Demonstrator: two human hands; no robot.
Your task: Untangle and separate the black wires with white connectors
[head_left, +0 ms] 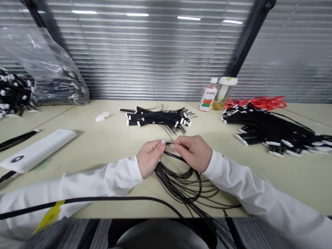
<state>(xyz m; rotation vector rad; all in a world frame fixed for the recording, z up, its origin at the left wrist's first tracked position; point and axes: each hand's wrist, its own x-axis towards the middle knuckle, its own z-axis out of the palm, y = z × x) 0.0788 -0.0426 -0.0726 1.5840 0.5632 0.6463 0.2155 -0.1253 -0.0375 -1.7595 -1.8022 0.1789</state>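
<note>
My left hand point(152, 155) is closed on a bundle of thin black cables point(178, 186), near the front of the table. The cables loop out below it and hang over the table's front edge. Close beside it, my right hand point(194, 152) pinches a short stretch of black cable point(170, 144) between thumb and fingers. The fingertips of both hands almost meet. What exactly lies under the thumbs is too small to make out. Beyond the hands lies a pile of black cables point(160, 117) with white connectors at their ends.
At right, black cables with white connectors point(269, 128) lie before red strips point(256, 102). A bottle point(208, 94) and lidded cup point(224, 93) stand behind. To the left are a white power bank point(41, 148), crumpled tissue point(102, 117) and plastic bag point(59, 76). A black cord point(109, 199) crosses in front.
</note>
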